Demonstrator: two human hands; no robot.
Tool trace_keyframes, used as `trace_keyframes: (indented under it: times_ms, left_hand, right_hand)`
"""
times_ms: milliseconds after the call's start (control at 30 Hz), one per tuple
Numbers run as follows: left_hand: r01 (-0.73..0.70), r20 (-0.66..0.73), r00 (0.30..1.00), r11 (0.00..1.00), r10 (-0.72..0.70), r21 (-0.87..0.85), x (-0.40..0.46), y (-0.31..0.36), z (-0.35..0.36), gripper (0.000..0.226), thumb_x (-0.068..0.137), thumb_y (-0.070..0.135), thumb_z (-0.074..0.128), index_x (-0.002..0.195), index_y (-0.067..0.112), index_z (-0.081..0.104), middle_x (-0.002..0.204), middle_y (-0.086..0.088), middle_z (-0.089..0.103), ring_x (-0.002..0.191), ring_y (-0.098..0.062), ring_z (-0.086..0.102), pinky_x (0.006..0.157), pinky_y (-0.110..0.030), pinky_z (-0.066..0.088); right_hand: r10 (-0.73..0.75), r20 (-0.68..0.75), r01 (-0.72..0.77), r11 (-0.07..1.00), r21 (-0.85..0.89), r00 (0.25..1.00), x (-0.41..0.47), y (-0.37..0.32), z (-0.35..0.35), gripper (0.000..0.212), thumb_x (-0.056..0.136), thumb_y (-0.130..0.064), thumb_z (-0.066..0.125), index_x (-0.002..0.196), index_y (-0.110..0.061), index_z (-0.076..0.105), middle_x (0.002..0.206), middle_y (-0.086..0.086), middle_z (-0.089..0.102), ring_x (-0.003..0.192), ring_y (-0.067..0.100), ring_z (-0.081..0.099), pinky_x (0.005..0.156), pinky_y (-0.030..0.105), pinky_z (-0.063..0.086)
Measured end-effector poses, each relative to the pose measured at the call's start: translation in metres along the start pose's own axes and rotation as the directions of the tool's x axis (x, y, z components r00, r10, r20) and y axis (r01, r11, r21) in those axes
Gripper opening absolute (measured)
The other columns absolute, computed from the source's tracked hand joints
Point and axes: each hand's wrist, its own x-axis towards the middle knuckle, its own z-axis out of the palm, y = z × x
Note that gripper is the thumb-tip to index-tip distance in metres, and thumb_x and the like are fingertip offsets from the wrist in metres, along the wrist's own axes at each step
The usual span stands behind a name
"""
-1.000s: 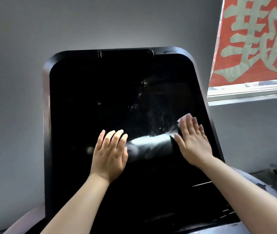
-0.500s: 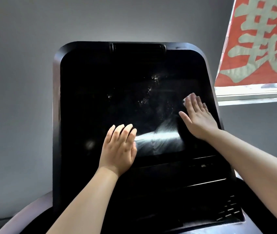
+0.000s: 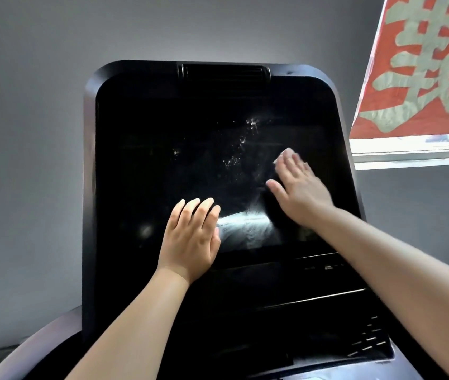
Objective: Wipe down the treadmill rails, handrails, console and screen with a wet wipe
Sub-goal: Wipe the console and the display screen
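Screen [image 3: 190, 149] wipe under way. We have the right hand [image 3: 298, 187] laid flat on the right half of the glass, fingers straight, pressing the wet wipe [image 3: 286, 154] against it; only a pale corner of the wipe shows past the fingertips, so how it is folded under the palm we cannot tell. The grip is a flat press, nothing curled round the wipe. The left hand [image 3: 192, 237] rests open and flat on the lower middle of the screen, fingers together, holding nothing; it seems to be steadying the panel.

White specks and smears sit up and left of the wipe, near the screen's centre. A damp sheen lies between the two hands.

To do this step well, we judge:
- sweep the wipe across the speckled patch in overlapping passes, palm pressure even
- lift the left hand before its patch is done, or it leaves prints
- work out to the bezel corners, then down to the console [image 3: 313, 319] with its buttons below
- light pressure only; the panel looks tilted and may flex
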Motion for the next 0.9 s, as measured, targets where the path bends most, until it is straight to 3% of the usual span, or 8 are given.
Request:
trace_keyframes:
  times_ms: [100,167,233,400,500,600,800,900]
  left_hand:
    - [-0.003,-0.005,1.0,1.0,0.003,0.003,0.0,0.0,0.0,0.042,0.087,0.029,0.038,0.117,0.009,0.059,0.123,-0.009,0.059,0.115,-0.027,0.046,0.105,-0.045,0.029]
    - [-0.009,-0.007,1.0,1.0,0.009,0.003,0.0,0.0,0.0,0.042,0.087,0.028,0.038,0.117,0.008,0.059,0.122,-0.009,0.059,0.115,-0.027,0.046,0.105,-0.045,0.03]
    - [-0.007,-0.003,1.0,1.0,0.007,0.003,0.0,0.0,0.0,0.042,0.088,0.029,0.037,0.117,0.009,0.059,0.122,-0.009,0.059,0.115,-0.027,0.047,0.105,-0.045,0.03]
    - [-0.003,-0.004,1.0,1.0,0.003,0.001,0.001,0.0,-0.001,0.042,0.088,0.029,0.037,0.116,0.009,0.06,0.121,-0.009,0.06,0.114,-0.027,0.047,0.105,-0.045,0.03]
    - [0.002,-0.017,1.0,1.0,-0.002,-0.005,0.0,0.0,0.0,0.041,0.088,0.029,0.038,0.116,0.009,0.06,0.121,-0.009,0.06,0.114,-0.027,0.047,0.105,-0.045,0.03]
    - [-0.007,-0.019,1.0,1.0,0.007,-0.007,-0.001,0.001,0.0,0.04,0.088,0.029,0.038,0.117,0.009,0.058,0.122,-0.009,0.06,0.114,-0.027,0.048,0.105,-0.045,0.03]
    - [-0.012,-0.046,0.999,1.0,0.012,-0.008,0.0,0.0,0.001,0.039,0.088,0.028,0.039,0.117,0.009,0.057,0.121,-0.009,0.06,0.114,-0.027,0.046,0.106,-0.044,0.029]
    - [-0.012,-0.048,0.999,1.0,0.012,-0.014,-0.001,0.0,0.002,0.039,0.088,0.028,0.04,0.118,0.009,0.056,0.122,-0.009,0.059,0.114,-0.027,0.046,0.106,-0.045,0.029]
  right_hand:
    - [-0.39,-0.086,0.389,0.921,-0.02,0.917,-0.048,-0.031,0.029,0.065,0.093,-0.047,0.033,0.137,0.0,0.044,0.148,0.019,0.036,0.139,0.031,0.03,0.116,0.036,0.02]
    - [-0.543,0.071,0.547,0.828,-0.121,0.837,-0.063,-0.022,0.03,0.067,0.091,-0.048,0.034,0.137,-0.001,0.045,0.146,0.017,0.04,0.136,0.028,0.037,0.114,0.036,0.025]
    - [-0.479,0.013,0.473,0.863,-0.179,0.878,-0.038,0.001,0.02,0.068,0.09,-0.049,0.033,0.141,-0.004,0.041,0.148,0.015,0.038,0.135,0.028,0.038,0.111,0.041,0.032]
    - [0.043,-0.03,-0.042,0.999,0.029,0.999,0.022,0.005,-0.003,0.065,0.1,-0.046,0.022,0.151,-0.009,0.007,0.159,0.008,-0.004,0.146,0.018,-0.005,0.116,0.027,-0.006]
    - [-0.28,-0.082,0.28,0.96,-0.003,0.957,-0.028,-0.028,0.025,0.069,0.095,-0.047,0.031,0.145,0.0,0.031,0.154,0.019,0.022,0.143,0.031,0.018,0.116,0.029,0.002]
    - [-0.512,0.068,0.516,0.843,-0.152,0.856,-0.053,-0.009,0.029,0.069,0.091,-0.048,0.032,0.142,-0.002,0.037,0.149,0.016,0.034,0.138,0.027,0.032,0.115,0.039,0.024]
    - [0.028,-0.026,-0.028,1.0,-0.008,0.999,0.01,0.002,0.0,0.066,0.099,-0.046,0.023,0.151,-0.007,0.008,0.159,0.009,-0.002,0.146,0.02,-0.003,0.117,0.029,-0.003]
    - [-0.293,-0.028,0.292,0.956,-0.019,0.956,-0.045,-0.03,0.026,0.068,0.093,-0.046,0.031,0.142,0.001,0.036,0.151,0.019,0.029,0.141,0.032,0.025,0.118,0.037,0.013]
